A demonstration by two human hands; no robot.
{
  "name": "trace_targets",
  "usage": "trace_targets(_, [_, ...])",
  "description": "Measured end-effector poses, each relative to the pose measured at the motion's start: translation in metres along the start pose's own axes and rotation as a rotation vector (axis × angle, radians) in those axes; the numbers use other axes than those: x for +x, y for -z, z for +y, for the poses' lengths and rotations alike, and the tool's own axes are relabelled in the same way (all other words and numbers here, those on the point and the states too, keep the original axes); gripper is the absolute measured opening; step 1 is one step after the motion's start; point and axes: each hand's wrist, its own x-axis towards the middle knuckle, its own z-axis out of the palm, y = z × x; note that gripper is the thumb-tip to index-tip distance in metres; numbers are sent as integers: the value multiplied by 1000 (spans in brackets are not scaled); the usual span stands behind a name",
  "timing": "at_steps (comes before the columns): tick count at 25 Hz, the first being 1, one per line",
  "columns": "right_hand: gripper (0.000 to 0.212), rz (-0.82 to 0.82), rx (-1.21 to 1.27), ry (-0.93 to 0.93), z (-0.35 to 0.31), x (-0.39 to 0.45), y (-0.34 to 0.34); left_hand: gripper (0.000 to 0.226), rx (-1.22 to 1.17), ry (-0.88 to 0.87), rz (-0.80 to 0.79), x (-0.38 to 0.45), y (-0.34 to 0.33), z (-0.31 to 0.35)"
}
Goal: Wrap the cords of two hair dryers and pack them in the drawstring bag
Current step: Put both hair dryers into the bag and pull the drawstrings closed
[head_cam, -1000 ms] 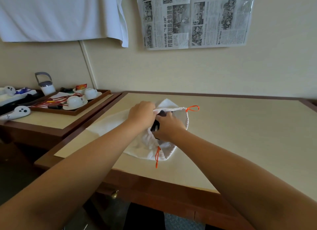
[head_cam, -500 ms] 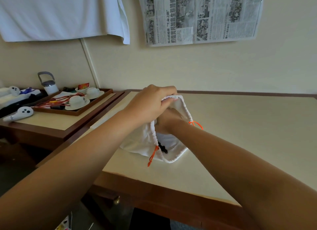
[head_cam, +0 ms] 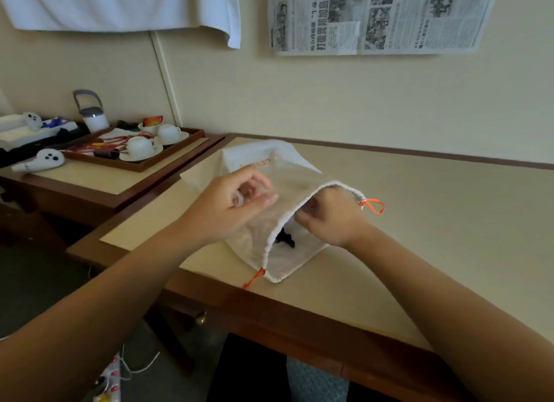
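A white drawstring bag (head_cam: 278,167) lies on the desk with its mouth turned toward me. Something black (head_cam: 284,239) shows deep inside the mouth; I cannot tell which part of the hair dryers it is. My right hand (head_cam: 329,218) grips the upper rim of the mouth and holds it up. Beside it, my left hand (head_cam: 236,203) hovers against the bag's left side with fingers loosely curled, holding nothing I can see. One orange cord loop (head_cam: 373,206) sticks out at the right of the rim, and another orange cord end (head_cam: 254,277) at its lower left.
The desk (head_cam: 434,236) runs to the right, its front edge close to me. On the lower side table (head_cam: 90,179) to the left stand a wooden tray (head_cam: 168,158) with white cups, a small lantern (head_cam: 91,113) and white controllers. A power strip (head_cam: 111,380) lies on the floor.
My left hand has let go of the bag's top and dropped to its left side. The bag has settled lower on the desk, and my right hand now holds the rim instead of reaching inside.
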Motion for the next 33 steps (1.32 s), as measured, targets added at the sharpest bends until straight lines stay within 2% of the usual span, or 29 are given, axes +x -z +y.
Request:
trace_targets(2, [19, 213, -38, -8, 17, -28, 28, 23, -64, 29, 80, -34, -4, -21])
trace_targets(4, [24, 282, -75, -144, 51, -39, 41, 25, -161, 90, -2, -64, -17, -34])
trace_targets(6, [34, 170, 15, -361, 88, -40, 39, 27, -306, 192, -30, -85, -31, -41])
trace_targets(8, [12, 98, 231, -553, 110, -40, 34, 31, -405, 317, 72, -92, -35, -51])
trace_targets(9, [5, 90, 327, -614, 114, -40, 34, 26, -402, 352, 84, -92, -35, -55])
trace_targets(13, [27, 160, 528, -640, 109, -41, 37, 16, -247, 305, -168, -92, -37, -47])
trace_targets(15, [35, 186, 639, -667, 107, -39, 39, 8, -250, 284, -214, -93, -38, -43])
trace_targets(18, [35, 163, 712, -726, 107, -39, 39, 12, -294, 319, -252, -92, -36, -45])
trace_targets(21, [39, 196, 648, -688, 105, -41, 37, 30, -302, 309, -263, -92, -36, -47])
trace_targets(24, [36, 309, 730, -691, 104, -40, 37, 18, -393, 305, -218, -91, -36, -47])
trace_targets(26, [31, 380, 951, -743, 103, -39, 40, 29, -399, 356, -90, -88, -38, -49])
trace_targets(27, [28, 419, 1111, -772, 101, -38, 42, 38, -484, 424, -1, -84, -38, -49])
trace_targets(28, [25, 466, 1277, -799, 99, -37, 45, 42, -672, 498, 80, -77, -36, -45])
trace_targets(30, [19, 557, 1559, -787, 95, -31, 49, 31, -1135, 555, 183, -58, -32, -36])
trace_targets(32, [29, 646, 1688, -726, 93, -23, 55, 23, -1291, 504, 283, -36, -29, -28])
trace_targets(33, [40, 650, 1640, -677, 89, -19, 60, 24, -1304, 474, 327, -24, -29, -24])
